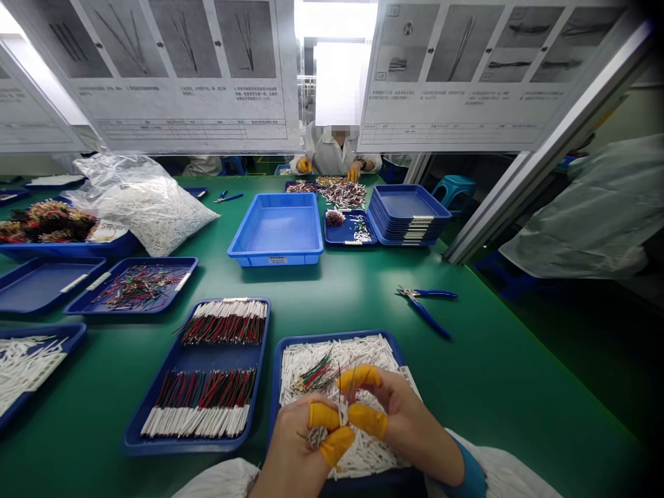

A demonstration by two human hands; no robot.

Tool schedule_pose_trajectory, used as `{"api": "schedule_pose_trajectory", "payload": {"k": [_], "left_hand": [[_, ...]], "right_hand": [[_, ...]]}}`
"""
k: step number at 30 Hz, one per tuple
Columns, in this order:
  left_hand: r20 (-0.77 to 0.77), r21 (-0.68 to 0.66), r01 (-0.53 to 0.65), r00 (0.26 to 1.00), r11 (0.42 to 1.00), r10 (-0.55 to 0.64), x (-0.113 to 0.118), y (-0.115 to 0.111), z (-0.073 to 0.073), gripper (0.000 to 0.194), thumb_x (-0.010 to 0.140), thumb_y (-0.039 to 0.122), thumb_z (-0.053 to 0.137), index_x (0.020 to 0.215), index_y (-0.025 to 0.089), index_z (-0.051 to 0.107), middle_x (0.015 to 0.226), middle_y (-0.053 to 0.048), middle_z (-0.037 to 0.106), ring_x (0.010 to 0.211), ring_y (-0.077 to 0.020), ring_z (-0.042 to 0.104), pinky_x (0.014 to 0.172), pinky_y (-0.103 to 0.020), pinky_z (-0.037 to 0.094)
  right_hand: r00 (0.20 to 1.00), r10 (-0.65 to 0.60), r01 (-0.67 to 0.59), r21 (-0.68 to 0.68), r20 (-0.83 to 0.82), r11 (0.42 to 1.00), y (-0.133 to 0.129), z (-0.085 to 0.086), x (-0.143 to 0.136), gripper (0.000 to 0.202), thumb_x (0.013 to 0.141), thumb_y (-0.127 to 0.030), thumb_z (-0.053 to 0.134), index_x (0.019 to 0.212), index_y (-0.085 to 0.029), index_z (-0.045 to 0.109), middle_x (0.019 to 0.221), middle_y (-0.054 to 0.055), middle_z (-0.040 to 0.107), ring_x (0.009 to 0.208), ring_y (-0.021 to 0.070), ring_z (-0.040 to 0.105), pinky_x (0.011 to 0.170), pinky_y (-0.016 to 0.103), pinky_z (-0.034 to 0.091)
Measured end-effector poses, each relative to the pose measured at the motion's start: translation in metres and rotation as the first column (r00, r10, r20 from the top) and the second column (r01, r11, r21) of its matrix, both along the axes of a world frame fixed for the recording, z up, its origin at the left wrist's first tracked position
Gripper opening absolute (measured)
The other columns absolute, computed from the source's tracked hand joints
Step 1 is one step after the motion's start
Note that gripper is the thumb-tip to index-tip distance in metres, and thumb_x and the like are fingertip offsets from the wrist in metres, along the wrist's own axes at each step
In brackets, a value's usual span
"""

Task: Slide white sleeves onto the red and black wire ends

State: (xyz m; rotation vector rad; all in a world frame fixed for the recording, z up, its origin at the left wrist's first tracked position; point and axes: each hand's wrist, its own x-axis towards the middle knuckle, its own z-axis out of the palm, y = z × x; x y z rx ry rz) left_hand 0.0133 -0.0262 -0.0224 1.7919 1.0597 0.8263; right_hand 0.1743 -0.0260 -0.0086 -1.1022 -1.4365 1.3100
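Observation:
Both hands, with yellow finger cots, meet above a blue tray (277, 373) filled with short white tubes (321, 349). My left hand (298, 439) is closed, pinching a white tube (343, 413) upright between thumb and index finger. Several white pieces (317, 436) are tucked in its curled fingers. My right hand (397, 408) is closed at the top of that tube, its fingers on thin wires (339, 377) that stick up there; the exact grip is partly hidden. Loose red, green and black wires (317, 373) lie on the white tubes just behind the hands.
Left stands a tray (220, 356) with two rows of sleeved wires. Blue-handled cutters (422, 304) lie to the right. Further back are a blue bin (280, 225), stacked trays (409, 214) and a plastic bag (150, 207). A co-worker (335, 152) sits across the table; printed sheets hang above.

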Motion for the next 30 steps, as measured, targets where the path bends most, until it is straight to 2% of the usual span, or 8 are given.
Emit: {"api": "schedule_pose_trajectory", "payload": {"k": [9, 15, 18, 21, 23, 25, 28, 30], "left_hand": [[0.019, 0.076, -0.025, 1.000, 0.997, 0.023, -0.002, -0.001, -0.008, 0.008, 0.070, 0.013, 0.062, 0.062, 0.015, 0.061, 0.064, -0.003, 0.061, 0.054, -0.0123, 0.055, 0.052, -0.019, 0.043], [0.124, 0.033, 0.023, 0.992, 0.999, -0.027, -0.005, -0.003, 0.004, 0.014, 0.077, 0.021, 0.055, 0.068, 0.018, 0.065, 0.075, -0.005, 0.065, 0.073, -0.0178, 0.060, 0.070, -0.024, 0.046], [0.212, -0.147, 0.116, 0.974, 0.982, -0.083, -0.005, -0.004, 0.008, 0.026, 0.081, 0.030, 0.052, 0.062, 0.018, 0.067, 0.076, -0.005, 0.066, 0.075, -0.0176, 0.060, 0.073, -0.024, 0.046], [0.305, -0.437, 0.256, 0.944, 0.862, -0.126, -0.004, -0.004, 0.005, 0.027, 0.080, 0.031, 0.052, 0.064, 0.016, 0.068, 0.065, -0.003, 0.064, 0.062, -0.0149, 0.059, 0.065, -0.023, 0.047], [0.306, -0.526, 0.279, 0.944, 0.803, -0.127, -0.004, -0.004, 0.001, 0.026, 0.080, 0.031, 0.053, 0.066, 0.015, 0.068, 0.061, -0.002, 0.062, 0.060, -0.0142, 0.057, 0.063, -0.023, 0.047], [0.239, -0.469, 0.212, 0.965, 0.857, -0.108, -0.004, -0.005, -0.002, 0.024, 0.078, 0.034, 0.056, 0.069, 0.016, 0.069, 0.067, -0.003, 0.064, 0.065, -0.0154, 0.058, 0.065, -0.023, 0.047], [0.151, -0.204, 0.118, 0.985, 0.972, -0.088, -0.004, -0.006, -0.001, 0.022, 0.078, 0.038, 0.057, 0.076, 0.019, 0.068, 0.074, -0.004, 0.065, 0.070, -0.0170, 0.058, 0.067, -0.024, 0.048], [0.124, -0.033, 0.108, 0.987, 0.994, -0.103, -0.003, -0.007, 0.002, 0.024, 0.082, 0.038, 0.051, 0.074, 0.021, 0.067, 0.070, -0.004, 0.065, 0.066, -0.0167, 0.059, 0.066, -0.024, 0.048]], "right_hand": [[0.998, 0.025, -0.031, 0.107, 0.056, 0.994, 0.000, -0.001, -0.001, 0.022, 0.072, -0.031, 0.068, 0.058, -0.016, 0.060, 0.060, 0.002, 0.056, 0.056, 0.0145, 0.051, 0.056, 0.027, 0.041], [0.999, 0.032, -0.032, 0.106, 0.005, 0.994, 0.000, 0.002, -0.002, 0.014, 0.077, -0.028, 0.062, 0.069, -0.016, 0.063, 0.067, 0.003, 0.059, 0.063, 0.0157, 0.055, 0.062, 0.027, 0.044], [0.999, 0.045, -0.045, 0.113, 0.001, 0.993, -0.001, 0.003, -0.002, 0.007, 0.078, -0.022, 0.060, 0.074, -0.018, 0.063, 0.074, 0.004, 0.060, 0.071, 0.0173, 0.056, 0.068, 0.029, 0.045], [0.999, 0.028, -0.025, 0.140, -0.020, 0.990, -0.003, 0.002, -0.003, 0.006, 0.074, -0.016, 0.059, 0.069, -0.018, 0.057, 0.075, 0.004, 0.057, 0.071, 0.0177, 0.055, 0.066, 0.029, 0.045], [1.000, -0.004, 0.005, 0.189, -0.006, 0.982, -0.005, 0.002, -0.003, 0.011, 0.071, -0.013, 0.058, 0.064, -0.019, 0.052, 0.070, 0.002, 0.054, 0.066, 0.0168, 0.052, 0.062, 0.028, 0.043], [0.999, -0.040, 0.031, 0.237, 0.034, 0.971, -0.006, 0.003, -0.004, 0.012, 0.070, -0.011, 0.054, 0.063, -0.020, 0.049, 0.064, 0.001, 0.051, 0.061, 0.0158, 0.050, 0.057, 0.027, 0.041], [0.993, -0.087, 0.061, 0.275, 0.083, 0.959, -0.008, 0.005, -0.006, 0.011, 0.070, -0.010, 0.050, 0.064, -0.019, 0.048, 0.062, 0.000, 0.049, 0.059, 0.0156, 0.048, 0.054, 0.026, 0.039], [0.991, -0.101, 0.072, 0.273, 0.092, 0.959, -0.008, 0.005, -0.007, 0.010, 0.071, -0.012, 0.049, 0.064, -0.019, 0.048, 0.063, 0.001, 0.049, 0.058, 0.0156, 0.048, 0.054, 0.027, 0.039]]}}
